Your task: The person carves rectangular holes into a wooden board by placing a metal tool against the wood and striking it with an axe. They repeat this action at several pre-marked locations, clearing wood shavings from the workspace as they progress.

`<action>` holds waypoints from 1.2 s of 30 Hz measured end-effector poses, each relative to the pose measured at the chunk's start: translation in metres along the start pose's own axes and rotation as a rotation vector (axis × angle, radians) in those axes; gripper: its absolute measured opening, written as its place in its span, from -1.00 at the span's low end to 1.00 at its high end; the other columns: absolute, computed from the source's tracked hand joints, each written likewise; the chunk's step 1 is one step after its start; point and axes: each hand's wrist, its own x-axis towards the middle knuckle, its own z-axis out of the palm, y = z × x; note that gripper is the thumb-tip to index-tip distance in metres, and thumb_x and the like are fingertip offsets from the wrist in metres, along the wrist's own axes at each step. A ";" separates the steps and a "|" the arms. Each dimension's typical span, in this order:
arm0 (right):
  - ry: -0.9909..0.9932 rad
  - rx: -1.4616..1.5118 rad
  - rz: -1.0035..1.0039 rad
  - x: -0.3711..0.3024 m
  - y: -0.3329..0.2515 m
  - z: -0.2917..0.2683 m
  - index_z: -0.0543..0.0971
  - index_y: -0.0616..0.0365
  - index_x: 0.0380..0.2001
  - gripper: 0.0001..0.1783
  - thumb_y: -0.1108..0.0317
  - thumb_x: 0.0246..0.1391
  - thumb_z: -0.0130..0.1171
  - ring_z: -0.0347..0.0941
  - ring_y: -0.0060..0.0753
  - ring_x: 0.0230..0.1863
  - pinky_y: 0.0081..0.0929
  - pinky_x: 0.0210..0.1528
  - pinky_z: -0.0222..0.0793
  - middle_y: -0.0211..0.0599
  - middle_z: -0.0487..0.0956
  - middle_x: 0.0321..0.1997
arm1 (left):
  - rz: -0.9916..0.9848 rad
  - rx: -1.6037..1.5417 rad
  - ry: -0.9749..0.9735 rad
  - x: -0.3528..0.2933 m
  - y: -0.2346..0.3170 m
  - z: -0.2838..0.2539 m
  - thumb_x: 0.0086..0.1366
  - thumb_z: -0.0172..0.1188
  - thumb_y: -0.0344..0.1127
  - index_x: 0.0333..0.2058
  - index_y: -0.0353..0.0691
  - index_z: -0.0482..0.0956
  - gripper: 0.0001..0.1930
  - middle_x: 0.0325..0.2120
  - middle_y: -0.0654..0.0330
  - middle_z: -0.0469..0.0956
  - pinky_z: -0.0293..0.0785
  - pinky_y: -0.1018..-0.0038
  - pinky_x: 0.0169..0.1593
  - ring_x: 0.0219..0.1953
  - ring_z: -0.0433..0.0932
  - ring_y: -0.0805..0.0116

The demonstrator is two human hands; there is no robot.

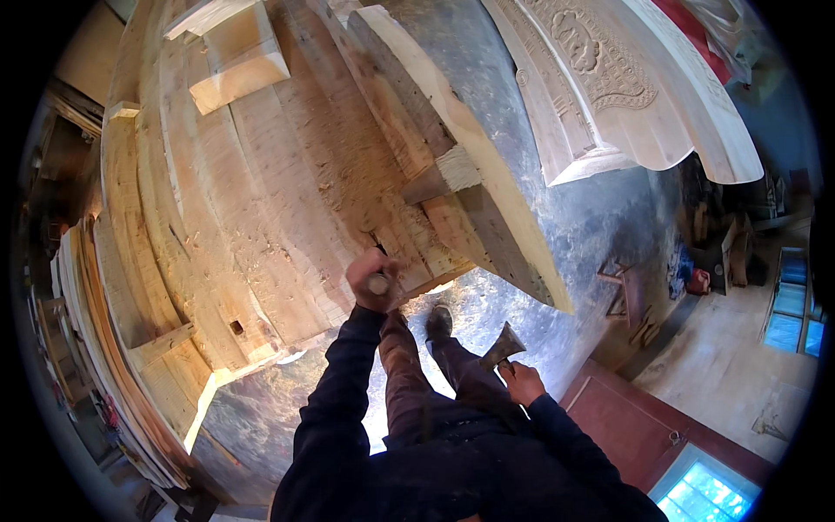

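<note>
My left hand [374,280] is closed around the round handle of a chisel [379,282], its tip pressed against the near edge of a large rough timber workpiece [261,200]. My right hand [524,381] hangs lower, beside my leg, gripping the short handle of a hatchet [504,347] with its metal head pointing up and left. Wood chips and cut marks cover the timber surface around the chisel. My legs and one shoe [439,322] stand on the grey floor right under the timber's edge.
A long slanted plank [487,165] lies across the timber's right side. A pale carved wooden panel [609,78] rests at the upper right. Stacked boards [104,348] line the left. A small wooden trestle [628,296], a reddish door [644,426] and windows sit at the right.
</note>
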 end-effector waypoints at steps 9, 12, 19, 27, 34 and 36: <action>0.035 0.136 0.040 0.004 0.029 0.016 0.57 0.31 -0.36 -0.47 -0.05 0.30 0.07 0.58 0.25 -0.32 0.06 -0.21 0.46 0.19 0.61 -0.41 | -0.347 0.135 -0.128 -0.006 -0.008 0.015 0.35 0.21 -0.41 -0.58 -0.30 0.45 -0.71 -0.68 0.14 0.41 0.33 0.46 -0.48 -0.62 0.39 0.43; -0.006 0.181 0.127 0.002 0.026 0.013 0.59 0.31 -0.35 -0.47 -0.05 0.29 0.07 0.58 0.33 -0.22 0.11 -0.11 0.46 0.24 0.63 -0.34 | -0.234 0.094 0.052 -0.019 0.008 0.021 0.36 0.21 -0.39 -0.59 -0.29 0.45 -0.69 -0.69 0.17 0.39 0.31 0.48 -0.47 -0.62 0.36 0.44; 0.036 0.075 0.085 -0.023 0.049 0.033 0.59 0.33 -0.34 -0.45 -0.06 0.32 0.04 0.58 0.32 -0.18 0.10 -0.09 0.46 0.25 0.63 -0.32 | -0.468 -0.013 -0.003 0.003 -0.003 0.011 0.38 0.22 -0.33 -0.61 -0.25 0.39 -0.64 -0.70 0.33 0.36 0.22 0.49 -0.49 -0.57 0.34 0.53; 0.077 0.087 0.056 -0.009 0.059 0.045 0.60 0.30 -0.36 -0.45 -0.06 0.32 0.05 0.58 0.31 -0.16 0.10 -0.05 0.46 0.24 0.63 -0.29 | -0.381 0.002 0.179 -0.047 0.002 0.023 0.35 0.14 -0.45 -0.58 -0.26 0.38 -0.72 -0.61 0.29 0.45 0.33 0.54 -0.39 -0.50 0.38 0.54; -0.144 0.278 0.256 -0.022 0.014 0.007 0.59 0.31 -0.28 -0.47 -0.04 0.33 0.02 0.61 0.28 -0.24 0.12 -0.10 0.47 0.13 0.66 -0.37 | -0.458 -0.078 0.128 -0.006 0.010 0.017 0.35 0.17 -0.45 -0.58 -0.26 0.45 -0.73 -0.64 0.38 0.41 0.29 0.56 -0.42 -0.55 0.32 0.59; -0.069 0.235 0.194 -0.022 0.028 0.015 0.59 0.30 -0.31 -0.45 -0.07 0.33 0.03 0.63 0.19 -0.32 0.03 -0.16 0.50 0.11 0.66 -0.41 | -0.368 -0.116 0.225 -0.038 0.010 0.019 0.36 0.17 -0.45 -0.59 -0.25 0.43 -0.71 -0.64 0.38 0.41 0.30 0.58 -0.40 -0.55 0.33 0.58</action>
